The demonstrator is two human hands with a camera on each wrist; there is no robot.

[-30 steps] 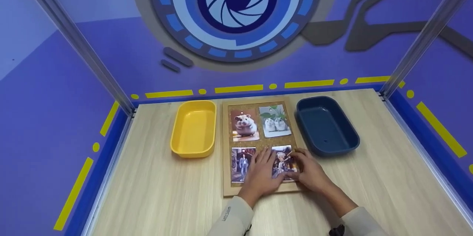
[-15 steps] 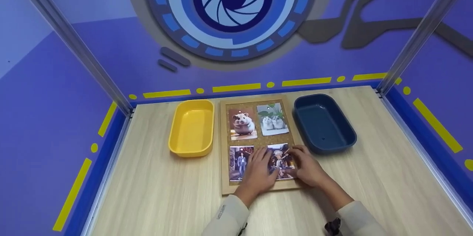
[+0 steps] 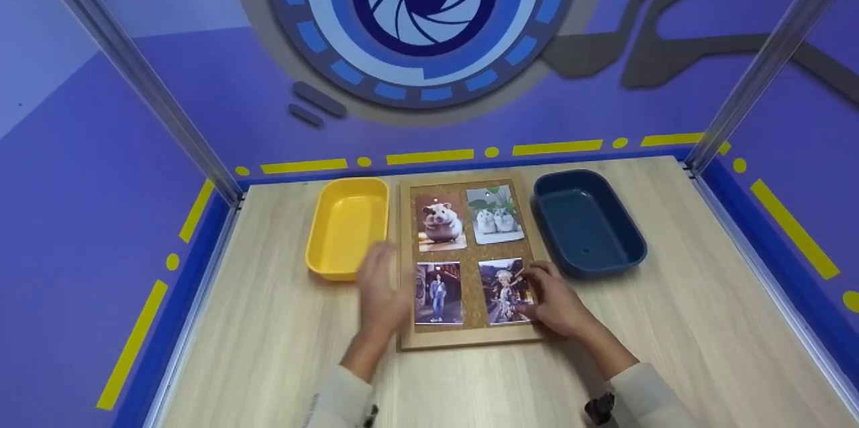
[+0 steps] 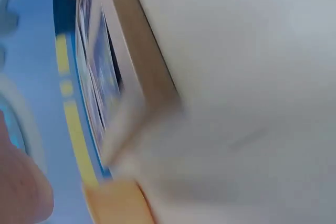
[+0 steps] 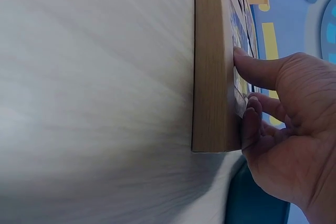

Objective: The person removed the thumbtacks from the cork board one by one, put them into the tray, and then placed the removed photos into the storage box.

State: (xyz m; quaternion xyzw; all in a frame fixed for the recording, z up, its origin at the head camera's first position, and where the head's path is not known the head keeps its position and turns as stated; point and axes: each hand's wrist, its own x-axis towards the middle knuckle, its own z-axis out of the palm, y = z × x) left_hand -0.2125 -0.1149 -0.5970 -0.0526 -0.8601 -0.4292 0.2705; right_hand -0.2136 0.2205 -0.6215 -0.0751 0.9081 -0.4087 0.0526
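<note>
A framed corkboard lies on the table with four upright photos in two rows, two of them of hamsters. My right hand is at the lower right photo, showing a figure in a pale hat; its thumb and curled fingertips hold the photo along its right side. In the right wrist view the thumb meets the photo's face close behind the wooden frame. Blurred, my left hand hovers by the board's left edge with loose fingers and nothing in it, beside the lower left photo.
A yellow tray stands left of the corkboard, partly overlapped by the left fingertips in the head view. To the right is a dark blue tray. Purple walls with metal posts enclose the table on the far side and both sides.
My left hand has lifted off the lower right photo and swung left past the board's edge, uncovering both lower photos. My right hand stays at the lower right photo.
</note>
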